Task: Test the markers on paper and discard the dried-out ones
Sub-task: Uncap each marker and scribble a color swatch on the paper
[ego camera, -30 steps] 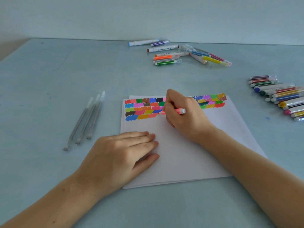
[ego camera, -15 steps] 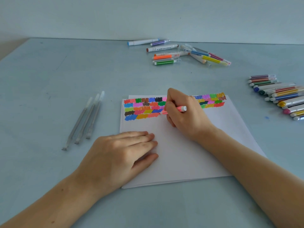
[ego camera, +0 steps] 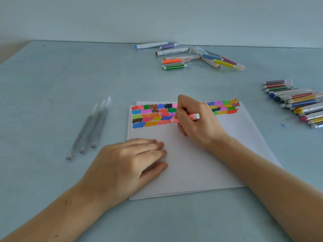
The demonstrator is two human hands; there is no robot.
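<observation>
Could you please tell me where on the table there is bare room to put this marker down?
Bare table lies behind the three clear pens, and between the paper and the far marker pile. The right edge is crowded by the row of markers.

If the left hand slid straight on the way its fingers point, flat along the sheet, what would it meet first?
Probably the right forearm. The left hand lies flat on the paper, fingers pointing right, with only bare sheet between. Depth is uncertain from this single view.
</observation>
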